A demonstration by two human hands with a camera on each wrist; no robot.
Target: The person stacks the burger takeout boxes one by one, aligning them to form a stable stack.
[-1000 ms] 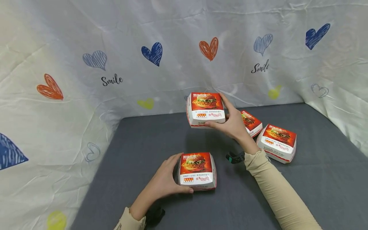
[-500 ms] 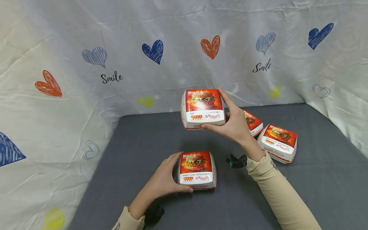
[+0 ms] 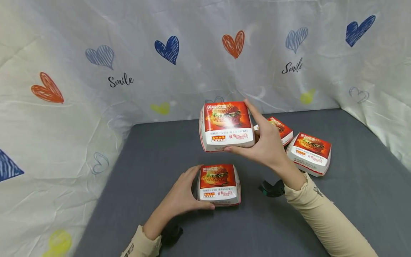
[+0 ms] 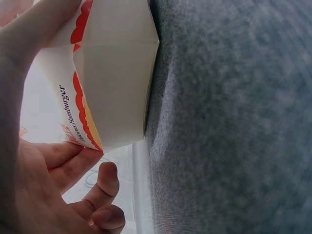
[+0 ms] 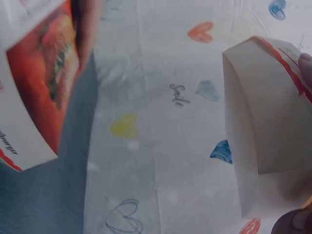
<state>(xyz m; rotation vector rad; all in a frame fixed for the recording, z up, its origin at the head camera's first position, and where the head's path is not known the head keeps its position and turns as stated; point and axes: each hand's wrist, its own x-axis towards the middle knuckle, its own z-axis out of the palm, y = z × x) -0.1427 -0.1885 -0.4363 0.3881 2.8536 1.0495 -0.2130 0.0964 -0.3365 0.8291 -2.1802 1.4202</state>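
Both hands are grasping. The left hand (image 3: 183,194) pinches a squarish white cardboard burger box with a red lid panel (image 3: 219,187), thumb along its near side and fingertips at its far left edge; in the left wrist view, two fingertips press the box's edge while the other fingers are curled clear of it. This box sits upright on the dark grey cloth-covered desk (image 3: 154,150), near the middle.

The right hand (image 3: 266,144) grips a second white cardboard box with a glossy burger picture (image 3: 227,128), thumb at the near side and a finger at the far right corner. It is held up off the desk, beyond the left hand's box, with the two apart.

To the right, a third white-and-red cardboard box (image 3: 282,130) lies partly hidden behind the right hand. Just beside it, nearer and farther right, rests a fourth white-and-red cardboard box (image 3: 309,153); whether these two touch cannot be told. A whitish cloth printed with coloured hearts (image 3: 196,21) hangs behind the desk.
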